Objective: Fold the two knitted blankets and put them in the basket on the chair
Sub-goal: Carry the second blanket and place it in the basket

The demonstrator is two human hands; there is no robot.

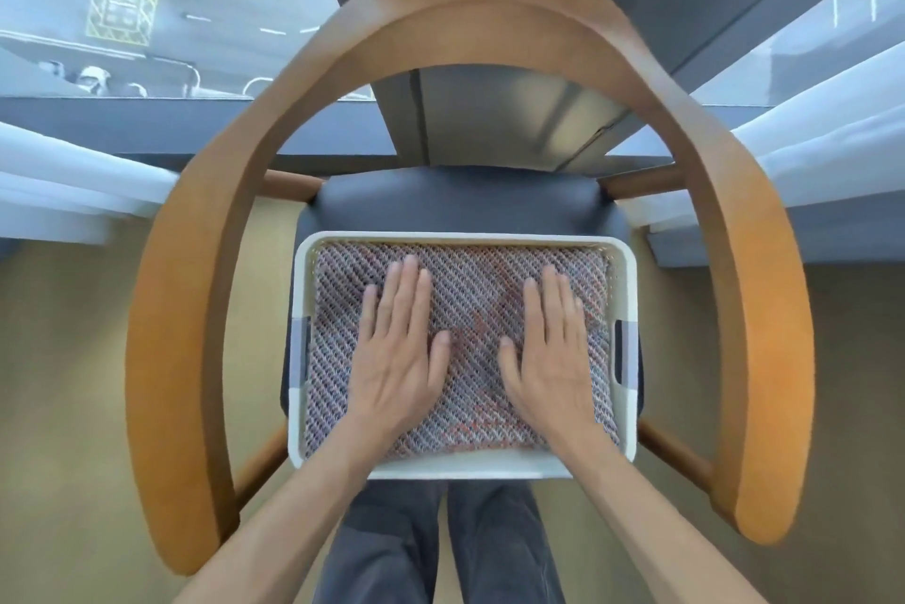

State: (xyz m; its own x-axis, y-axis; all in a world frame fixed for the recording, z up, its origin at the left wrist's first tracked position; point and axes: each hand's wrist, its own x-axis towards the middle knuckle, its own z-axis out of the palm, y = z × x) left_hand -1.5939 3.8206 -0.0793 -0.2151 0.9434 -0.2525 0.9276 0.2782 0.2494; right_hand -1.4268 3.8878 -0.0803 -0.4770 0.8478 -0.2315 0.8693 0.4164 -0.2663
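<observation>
We look down at a big wooden chair point(196, 358). Its curved brown arm goes all the way around us, from the near left, up over the far side, and down to the near right. The chair has a dark seat point(455, 201) in the middle.

On the seat sits a white basket point(465, 466). It has a handle hole on its left wall and one on its right wall. The basket fills most of the seat.

Inside the basket lies a folded knitted blanket point(470, 309). It is pink and grey with slanted lines, and it fills the basket from wall to wall. We can see only this one blanket on top; we cannot tell if another lies under it.

Our left hand point(399, 358) rests flat on the left part of the blanket, fingers spread a little, palm down. Our right hand point(551, 361) rests flat on the right part, the same way. The two hands are near each other but apart. They hold nothing.

Below the basket we see our dark trousers point(440, 549).
</observation>
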